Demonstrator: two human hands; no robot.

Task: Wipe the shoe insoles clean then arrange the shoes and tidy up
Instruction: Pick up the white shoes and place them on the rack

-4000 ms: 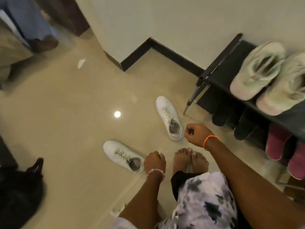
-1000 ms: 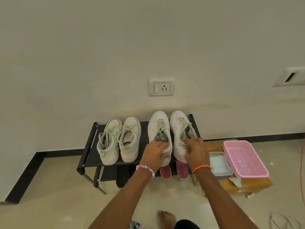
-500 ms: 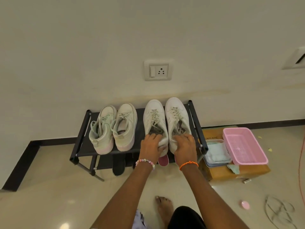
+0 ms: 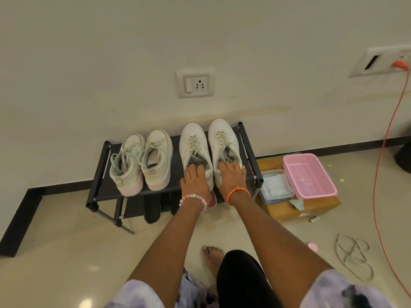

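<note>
Both hands lie flat on a pair of white sneakers on the top shelf of a black shoe rack (image 4: 101,174). Left hand (image 4: 195,181), wearing a pastel bead bracelet (image 4: 193,197), rests with straight, slightly spread fingers over the heel opening of the left white sneaker (image 4: 193,143). Right hand (image 4: 231,176), wearing an orange thread band (image 4: 238,192), rests the same way on the heel of the right white sneaker (image 4: 223,138), fingers straight, gripping nothing. The two sneakers sit side by side, touching, toes toward the wall, just beyond the fingertips. Beside the left hand, further left on the same shelf, stands a pair of pale mint high-top sneakers (image 4: 142,161) with pinkish soles. Below the wrists, on the lower shelf, a pink shoe toe (image 4: 212,200) and a dark shoe (image 4: 152,207) peek out. Just right of the right hand, past the rack's end, a cardboard box (image 4: 307,210) carries a clear container of folded cloths (image 4: 277,185) and a pink plastic basket (image 4: 309,176). Above the hands, a wall socket (image 4: 195,83) is set in the cream wall. Far right, an orange cable (image 4: 382,152) hangs down to the tiled floor (image 4: 55,241), near a loose grey cord (image 4: 351,254).
</note>
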